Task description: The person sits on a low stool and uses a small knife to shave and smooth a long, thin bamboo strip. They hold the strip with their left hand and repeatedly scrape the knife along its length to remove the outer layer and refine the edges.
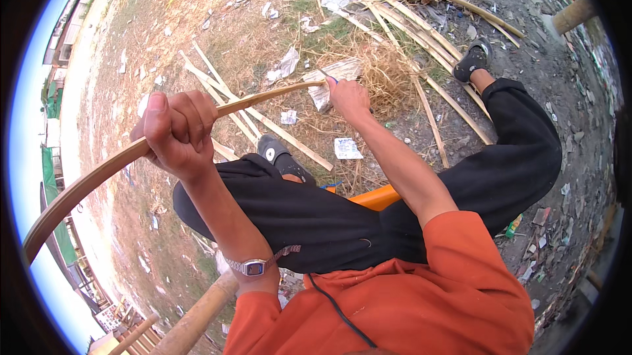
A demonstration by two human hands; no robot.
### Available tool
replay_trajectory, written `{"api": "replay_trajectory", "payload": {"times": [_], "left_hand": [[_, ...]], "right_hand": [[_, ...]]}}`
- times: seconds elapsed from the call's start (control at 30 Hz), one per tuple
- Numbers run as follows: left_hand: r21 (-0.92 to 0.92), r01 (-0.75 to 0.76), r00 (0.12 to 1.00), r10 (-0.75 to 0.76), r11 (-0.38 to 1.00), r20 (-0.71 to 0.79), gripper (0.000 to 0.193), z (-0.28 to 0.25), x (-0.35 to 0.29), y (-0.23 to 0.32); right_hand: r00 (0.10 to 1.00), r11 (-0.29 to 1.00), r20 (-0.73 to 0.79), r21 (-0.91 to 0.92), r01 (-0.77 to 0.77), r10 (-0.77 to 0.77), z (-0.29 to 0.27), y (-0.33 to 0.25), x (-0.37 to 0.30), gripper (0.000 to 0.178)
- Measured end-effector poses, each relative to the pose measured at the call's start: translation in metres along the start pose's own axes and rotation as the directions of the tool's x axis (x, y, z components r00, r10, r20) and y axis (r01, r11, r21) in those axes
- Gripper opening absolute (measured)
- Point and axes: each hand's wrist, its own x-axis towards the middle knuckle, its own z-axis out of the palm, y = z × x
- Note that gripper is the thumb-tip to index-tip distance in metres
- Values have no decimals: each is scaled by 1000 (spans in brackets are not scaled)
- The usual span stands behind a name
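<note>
In the head view, the left hand (pixel 176 132) has its fingers wrapped tight around a long bamboo strip (pixel 99 177), which bows from the lower left edge up to the right hand (pixel 347 97). That hand's fingers are closed on the strip's far end together with what looks like a small blade with a blue handle (pixel 331 79); holding both ends this way appears to steady the strip for working. Below lie split bamboo slats (pixel 395 19) and dry shavings (pixel 378 68) on the littered ground (pixel 217 19), near the person's black trousers (pixel 303 210) and sandals (pixel 473 58).
</note>
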Motion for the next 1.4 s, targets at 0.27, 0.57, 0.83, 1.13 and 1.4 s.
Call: {"api": "replay_trajectory", "payload": {"times": [0.27, 0.57, 0.83, 1.13, 1.4], "left_hand": [[-142, -105, 993, 112, 984, 45, 45, 11, 6, -7], [-132, -114, 993, 116, 985, 11, 45, 11, 0, -4], [-11, -51, 998, 51, 999, -46, 47, 11, 0, -2], [-107, -120, 992, 115, 987, -50, 45, 9, 0, -7], [-77, -108, 994, 108, 991, -10, 45, 9, 2, -6]], "right_hand": [[994, 968, 106, 241, -67, 42, -23, -48, -85, 70], [993, 930, 56, 351, -113, 99, 11, -40, -97, 72], [997, 917, -59, 392, 77, -59, -18, -74, -97, 69], [996, 915, -84, 402, 30, 5, 2, -69, -79, 68], [998, 918, 6, 391, -58, 61, 5, -65, -77, 69]]}}
